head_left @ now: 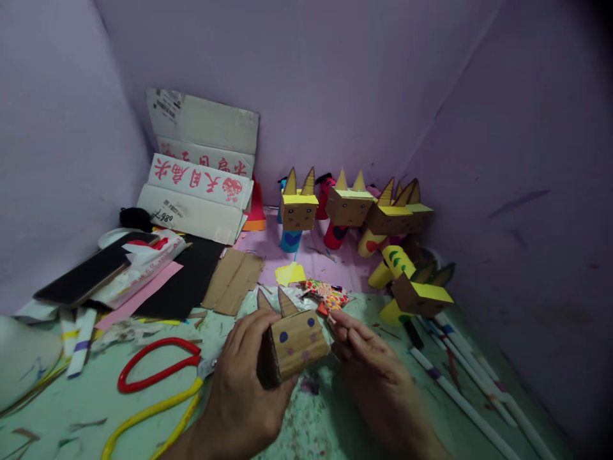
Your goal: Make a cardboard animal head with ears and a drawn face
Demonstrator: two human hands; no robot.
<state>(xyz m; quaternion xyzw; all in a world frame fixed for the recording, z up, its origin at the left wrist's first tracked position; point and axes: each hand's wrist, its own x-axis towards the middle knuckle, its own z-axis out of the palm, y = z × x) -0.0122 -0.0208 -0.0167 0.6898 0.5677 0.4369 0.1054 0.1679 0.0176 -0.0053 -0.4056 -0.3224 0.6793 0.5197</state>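
My left hand is closed round a small cardboard box head, which has two pointed ears, two dark blue eye dots and faint pinkish marks drawn on its front. The box is tilted a little, low over the table. Close to its right side, my right hand has thumb and fingers pressed together; whatever is between them is too small to make out. Just beyond the fingertips lies a colourful patterned packet. Scissors with one red and one yellow handle lie left of my left hand, their blades partly hidden.
Several finished cardboard animals with yellow-topped heads stand at the back and right. Flattened white cardboard leans on the left wall. Black paper, a brown cardboard piece and yellow paper lie around. White sticks lie at right.
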